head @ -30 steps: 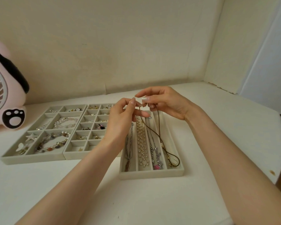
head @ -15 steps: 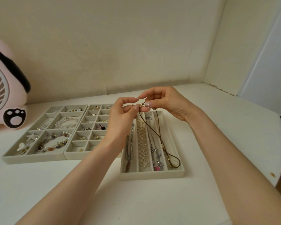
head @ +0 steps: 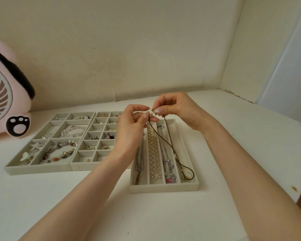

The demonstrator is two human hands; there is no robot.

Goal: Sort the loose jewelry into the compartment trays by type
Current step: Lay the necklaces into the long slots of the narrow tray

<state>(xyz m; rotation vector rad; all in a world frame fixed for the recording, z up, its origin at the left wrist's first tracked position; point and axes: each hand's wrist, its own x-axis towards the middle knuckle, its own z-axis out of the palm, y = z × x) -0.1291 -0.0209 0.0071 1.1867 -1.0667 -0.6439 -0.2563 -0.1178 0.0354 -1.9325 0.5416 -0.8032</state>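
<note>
A brown cord necklace point(head: 170, 143) hangs from both hands, and its lower loop lies in the rightmost slot of the long-slot tray point(head: 163, 187). My left hand point(head: 131, 126) pinches one gold clasp end. Right beside it, my right hand point(head: 175, 108) pinches the other end, above the tray's far edge. The other slots hold a silver chain point(head: 140, 160), a pearl necklace point(head: 153, 152) and a chain with a pink stone point(head: 169, 168). Left of it stand a small-cell tray point(head: 80, 165) with earrings and a bracelet tray point(head: 36, 170).
A pink fan with a paw print point(head: 9, 101) stands at the far left against the wall. The white table point(head: 163, 214) ends in a curved edge at the right, with a brown spot point(head: 294, 188) near it. Walls close the back and right.
Both hands have sunk slightly and drawn the two clasp ends closer together. The cord's loop stays in the rightmost slot.
</note>
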